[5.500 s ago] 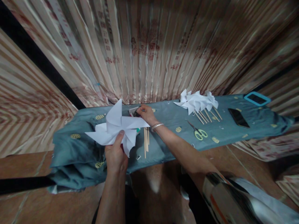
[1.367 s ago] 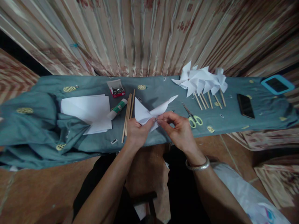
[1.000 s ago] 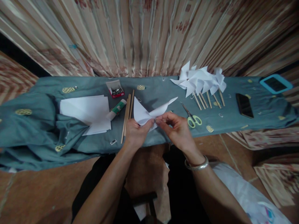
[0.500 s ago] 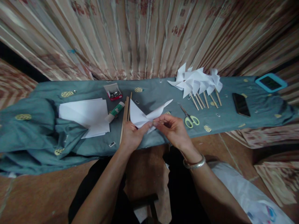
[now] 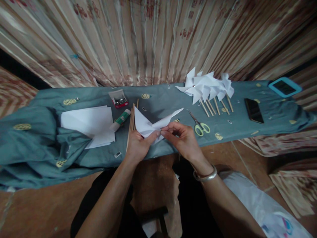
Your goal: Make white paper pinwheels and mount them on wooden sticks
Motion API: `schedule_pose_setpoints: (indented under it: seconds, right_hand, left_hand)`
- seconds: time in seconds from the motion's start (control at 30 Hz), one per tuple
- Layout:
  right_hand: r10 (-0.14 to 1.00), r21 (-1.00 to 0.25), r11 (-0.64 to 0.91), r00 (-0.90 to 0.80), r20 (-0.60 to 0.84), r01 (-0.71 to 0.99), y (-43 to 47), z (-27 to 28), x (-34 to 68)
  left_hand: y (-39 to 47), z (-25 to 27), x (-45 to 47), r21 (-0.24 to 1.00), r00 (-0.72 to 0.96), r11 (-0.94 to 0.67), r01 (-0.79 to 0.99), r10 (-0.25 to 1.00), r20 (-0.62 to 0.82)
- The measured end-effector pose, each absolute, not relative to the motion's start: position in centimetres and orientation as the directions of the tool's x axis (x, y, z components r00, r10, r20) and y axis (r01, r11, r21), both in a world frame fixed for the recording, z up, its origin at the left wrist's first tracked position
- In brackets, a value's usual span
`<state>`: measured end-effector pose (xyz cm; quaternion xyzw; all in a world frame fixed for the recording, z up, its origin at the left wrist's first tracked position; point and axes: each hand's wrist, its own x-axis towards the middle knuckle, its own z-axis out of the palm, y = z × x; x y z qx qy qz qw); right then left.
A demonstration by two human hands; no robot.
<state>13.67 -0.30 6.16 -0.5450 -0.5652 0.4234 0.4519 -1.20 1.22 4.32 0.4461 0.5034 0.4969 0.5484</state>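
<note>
A white paper pinwheel (image 5: 143,124) with its blades partly folded is held between my hands above the near edge of the cloth-covered bench. My left hand (image 5: 139,145) is closed on its left side, thumb pressed near the centre. My right hand (image 5: 182,140), a silver bangle on its wrist, pinches the folded paper at the centre with thumb and fingers. The fingertips hide the very middle of the paper. Just left of it lie several thin wooden sticks (image 5: 131,122). Green-handled scissors (image 5: 200,126) rest right of my right hand.
White paper sheets (image 5: 86,122), a glue stick (image 5: 121,119) and a small box of metal pins (image 5: 120,100) lie to the left. Several finished pinwheels (image 5: 208,86) on sticks are at the back right, with a phone (image 5: 254,110) and a blue-framed device (image 5: 284,87) beyond.
Both hands keep their grip on the paper pinwheel, fingers shifting only slightly at its centre. The whole view has moved a little, so things on the bench appear slightly further left.
</note>
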Motion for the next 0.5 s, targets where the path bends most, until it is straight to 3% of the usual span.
schedule_pose_setpoints:
  seconds: [0.33, 0.5]
  right_hand:
    - [0.996, -0.940, 0.081, 0.010, 0.089, 0.331, -0.6, 6.8, 13.8]
    - [0.973, -0.945, 0.102, 0.166, 0.160, 0.311, 0.0, 7.5, 15.5]
  left_hand:
    - [1.1, 4.5, -1.2, 0.976, -0.031, 0.148, -0.157, 0.987, -0.155]
    - [1.2, 4.4, -1.3, 0.965, -0.058, 0.172, -0.196, 0.981, -0.187]
